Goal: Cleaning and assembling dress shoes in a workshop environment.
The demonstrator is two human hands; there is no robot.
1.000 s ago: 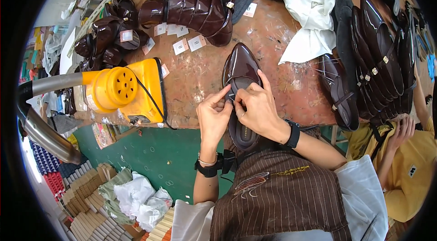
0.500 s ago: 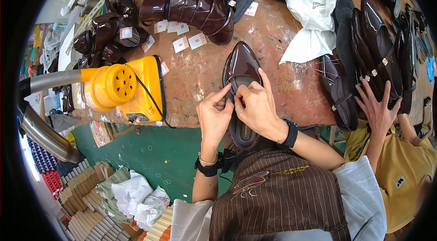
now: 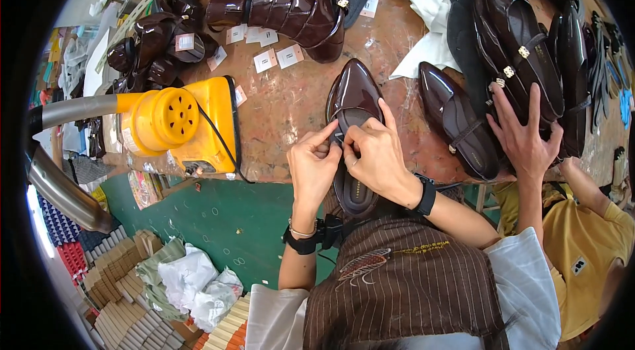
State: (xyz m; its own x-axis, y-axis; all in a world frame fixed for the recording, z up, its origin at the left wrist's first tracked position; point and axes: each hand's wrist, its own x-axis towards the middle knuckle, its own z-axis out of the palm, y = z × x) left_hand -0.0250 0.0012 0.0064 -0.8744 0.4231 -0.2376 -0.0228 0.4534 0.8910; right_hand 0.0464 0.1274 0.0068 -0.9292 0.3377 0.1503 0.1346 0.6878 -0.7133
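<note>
A dark brown patent pointed shoe [image 3: 358, 89] lies toe away from me at the table's front edge, its heel end overhanging toward my apron. A second shoe's edge shows along its left side. My left hand [image 3: 312, 163] is closed in a pinch at the thin strap across the shoe's opening. Opposite it, my right hand [image 3: 378, 157] pinches at the same strap, its index finger stretched along the upper's right side. The fingertips nearly meet and hide most of the strap and any buckle.
A yellow machine [image 3: 177, 124] with a metal pipe stands left. Brown shoes with ornaments [image 3: 291, 0] and paper tags [image 3: 289, 56] lie behind. On the right, a co-worker's hand [image 3: 529, 128] touches a shoe row near a single shoe [image 3: 456, 118] and white cloth [image 3: 430, 26].
The co-worker's hand and the shoe row on the right have shifted left, covering more of the cloth. The single shoe there has moved left too. My hands stay at the strap.
</note>
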